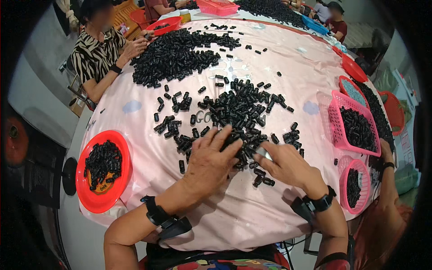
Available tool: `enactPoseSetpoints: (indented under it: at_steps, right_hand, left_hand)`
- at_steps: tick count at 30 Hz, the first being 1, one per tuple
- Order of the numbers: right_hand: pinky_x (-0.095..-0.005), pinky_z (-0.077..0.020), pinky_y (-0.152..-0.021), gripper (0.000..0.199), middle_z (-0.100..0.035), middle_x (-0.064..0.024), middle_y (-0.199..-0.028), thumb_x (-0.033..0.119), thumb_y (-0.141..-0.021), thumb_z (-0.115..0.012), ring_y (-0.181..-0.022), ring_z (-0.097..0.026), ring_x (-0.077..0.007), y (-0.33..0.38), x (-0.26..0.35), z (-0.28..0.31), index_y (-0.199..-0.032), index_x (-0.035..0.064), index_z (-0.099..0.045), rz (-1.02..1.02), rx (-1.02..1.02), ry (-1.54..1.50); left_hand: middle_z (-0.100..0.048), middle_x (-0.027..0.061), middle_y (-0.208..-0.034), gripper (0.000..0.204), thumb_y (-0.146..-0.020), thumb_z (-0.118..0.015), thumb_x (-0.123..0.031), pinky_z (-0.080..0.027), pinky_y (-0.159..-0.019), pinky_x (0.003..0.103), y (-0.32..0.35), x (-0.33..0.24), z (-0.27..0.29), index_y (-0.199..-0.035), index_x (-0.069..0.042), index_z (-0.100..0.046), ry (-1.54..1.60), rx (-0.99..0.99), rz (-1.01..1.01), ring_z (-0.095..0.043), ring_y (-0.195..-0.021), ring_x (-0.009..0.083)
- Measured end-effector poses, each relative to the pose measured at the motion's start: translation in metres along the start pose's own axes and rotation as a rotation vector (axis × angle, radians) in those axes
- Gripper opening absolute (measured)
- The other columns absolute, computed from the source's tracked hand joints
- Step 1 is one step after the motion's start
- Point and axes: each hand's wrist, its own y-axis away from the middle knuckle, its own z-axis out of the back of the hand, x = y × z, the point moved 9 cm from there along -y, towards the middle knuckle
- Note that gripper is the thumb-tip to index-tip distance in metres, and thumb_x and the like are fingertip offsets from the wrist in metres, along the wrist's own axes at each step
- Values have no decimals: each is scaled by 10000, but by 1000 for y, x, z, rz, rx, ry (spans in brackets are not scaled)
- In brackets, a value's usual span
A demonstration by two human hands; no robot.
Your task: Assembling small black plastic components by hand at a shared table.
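A loose pile of small black ribbed plastic cylinders [238, 103] spreads over the middle of the table. My left hand [209, 157] lies on the near side of this pile, palm down, its fingers spread over the pieces. Just right of it, my right hand [288, 164] has its thumb and fingers closed round a small silver-grey object [263, 154]. Most of that object is hidden, so I cannot tell its kind. Several black cylinders lie loose by the right fingertips. Dark bands with boxy attachments are strapped to both my wrists.
A pink patterned cloth [153, 193] covers the table. Left stands a red plate [127, 180] of black pieces; right, a pink basket [334, 121] and a smaller pink basket [345, 189]. Farther off lies a larger black heap [175, 58] beside a person in stripes. Another person's arm is at right.
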Motion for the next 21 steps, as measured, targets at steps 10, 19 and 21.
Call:
enactPoseSetpoints:
  at_steps: [10,19,21]
  right_hand:
    - [-443,-465,-639,232,-595,-202,-693,265,-873,-550,-674,-584,-389,32,2,-25,-916,50,-626,-19,385,-12]
    - [-397,-484,-671,252,-647,-178,-792,249,-917,-490,-722,-635,-309,-26,58,-29,-927,27,-607,21,230,-121]
    - [-393,-489,-690,264,-647,-196,-818,248,-918,-485,-761,-641,-316,-19,94,-57,-962,21,-613,183,452,-258]
  left_hand:
    - [-538,96,-784,188,-792,-682,-196,-456,-669,392,107,-48,13,-820,-80,-537,496,589,-50,-552,-794,300]
    - [-571,68,-805,185,-838,-664,-236,-469,-691,360,145,-44,21,-882,-73,-590,604,574,-29,-564,-799,258]
    - [-557,87,-801,177,-836,-657,-215,-461,-698,373,149,-43,24,-871,-62,-573,635,564,-14,-561,-807,278]
